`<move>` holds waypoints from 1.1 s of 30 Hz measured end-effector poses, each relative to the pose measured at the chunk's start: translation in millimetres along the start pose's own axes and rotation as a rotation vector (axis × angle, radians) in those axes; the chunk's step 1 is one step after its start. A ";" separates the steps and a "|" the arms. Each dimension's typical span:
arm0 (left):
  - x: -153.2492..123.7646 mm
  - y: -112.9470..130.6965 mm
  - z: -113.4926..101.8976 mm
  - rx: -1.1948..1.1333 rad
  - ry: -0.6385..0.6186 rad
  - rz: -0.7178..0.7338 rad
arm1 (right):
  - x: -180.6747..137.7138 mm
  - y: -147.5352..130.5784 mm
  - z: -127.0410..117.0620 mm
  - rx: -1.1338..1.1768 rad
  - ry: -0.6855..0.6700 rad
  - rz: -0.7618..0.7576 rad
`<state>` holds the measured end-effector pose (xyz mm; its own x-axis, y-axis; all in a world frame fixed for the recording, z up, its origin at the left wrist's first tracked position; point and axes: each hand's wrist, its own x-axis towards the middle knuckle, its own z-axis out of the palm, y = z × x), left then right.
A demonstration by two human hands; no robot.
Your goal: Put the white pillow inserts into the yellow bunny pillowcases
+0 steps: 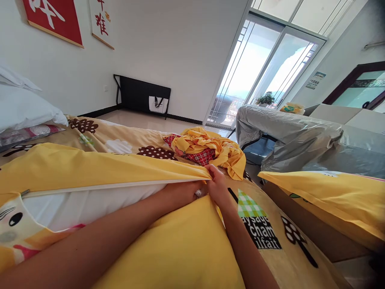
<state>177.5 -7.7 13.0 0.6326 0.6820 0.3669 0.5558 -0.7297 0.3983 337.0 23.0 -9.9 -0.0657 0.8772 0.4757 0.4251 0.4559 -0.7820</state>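
Observation:
A yellow cushion cover [186, 245] with a long zipped opening lies before me on the bed, a cartoon face printed at its left end. Through the opening shows a white pillow [90, 200]. The zip pull [25, 193] sits at the left end of the opening. My left hand [188, 191] reaches into the opening near its right corner, its fingers closed on a bit of the white pillow, partly hidden by the cover's edge. Beside it, my right hand [218, 185] pinches the cover's edge at that corner and pulls it taut.
A crumpled yellow and red plaid cloth [207, 150] lies on the patterned bedsheet [126, 136]. Another yellow cushion [337, 196] rests on a cardboard box [319, 220] at right. White pillows [27, 104] lie at left. Beyond stands furniture under grey plastic sheeting [288, 128].

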 end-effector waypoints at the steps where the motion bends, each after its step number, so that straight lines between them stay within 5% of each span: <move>1: 1.1 1.6 -2.5 -0.004 -0.026 -0.011 | -0.1 0.7 0.3 0.002 0.013 0.004; 11: 6.0 1.7 -9.9 0.074 -0.132 0.039 | 0.8 5.1 3.5 0.293 -0.100 0.127; 22: -13.7 -1.2 11.1 0.562 -0.121 0.219 | -7.8 -20.8 5.8 0.546 -0.110 0.180; 33: -6.6 -12.7 19.5 0.293 0.035 0.135 | -6.5 -14.8 3.8 0.633 -0.186 0.264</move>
<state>176.8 -3.9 -10.9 0.6952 0.5754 0.4308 0.6028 -0.7932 0.0866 327.7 11.2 -2.9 -0.2095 0.9559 0.2058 -0.1545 0.1754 -0.9723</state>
